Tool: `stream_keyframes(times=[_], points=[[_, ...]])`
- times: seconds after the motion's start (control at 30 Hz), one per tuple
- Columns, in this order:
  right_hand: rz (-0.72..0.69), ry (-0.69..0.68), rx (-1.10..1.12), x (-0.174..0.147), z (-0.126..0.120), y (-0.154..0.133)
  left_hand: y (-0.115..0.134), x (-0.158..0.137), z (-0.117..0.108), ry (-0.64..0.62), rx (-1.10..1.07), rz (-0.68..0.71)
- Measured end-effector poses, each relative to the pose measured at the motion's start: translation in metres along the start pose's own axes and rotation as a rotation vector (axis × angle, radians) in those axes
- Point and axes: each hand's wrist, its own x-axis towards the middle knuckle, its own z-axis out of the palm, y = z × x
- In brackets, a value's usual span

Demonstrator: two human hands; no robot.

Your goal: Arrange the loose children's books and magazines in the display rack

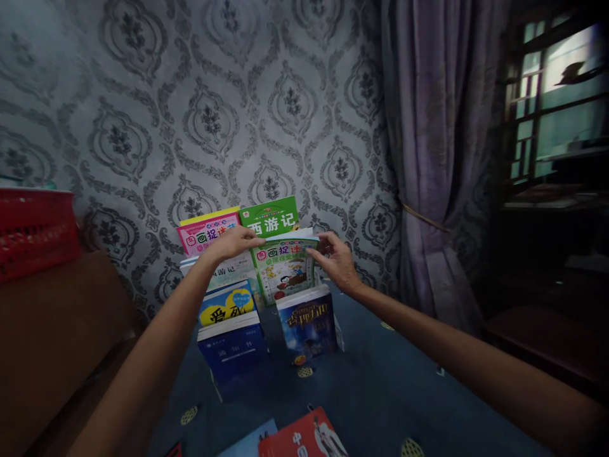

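My left hand (235,242) reaches over the upper left corner of a green picture book (285,271), with its fingers closed on the top edge. At the book's upper right corner, my right hand (337,257) pinches the edge between thumb and fingers. The book stands upright, its illustrated cover facing me. Behind it rises a taller green book (271,214) with white characters. To the left stands a pink picture book (190,238), partly covered by my left hand and forearm. A dark blue fantasy-style book (308,324) stands upright in front of the green one.
A navy book (235,352) and a blue-and-yellow book (228,304) stand at front left. A red book (304,438) lies at the near edge of the dark blue tablecloth (380,387). A red basket (35,231) sits on a brown box (61,330). A purple curtain (431,158) hangs right.
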Motion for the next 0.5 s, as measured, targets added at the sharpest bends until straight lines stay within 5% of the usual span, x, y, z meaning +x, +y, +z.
stream_keyframes(times=[0.17, 0.37, 0.43, 0.5], points=[[-0.082, -0.094, -0.059, -0.006, -0.008, 0.003, 0.009, 0.012, 0.000, -0.029, -0.033, -0.018], [-0.058, -0.098, -0.016, -0.007, -0.010, 0.011, 0.015, 0.027, -0.006, 0.555, 0.370, -0.082], [0.000, -0.147, 0.022, -0.007, -0.010, 0.014, 0.017, 0.031, -0.010, 0.512, 0.425, -0.026], [0.063, -0.211, 0.072, -0.007, -0.009, 0.017, 0.019, 0.033, -0.012, 0.311, 0.318, 0.051]])
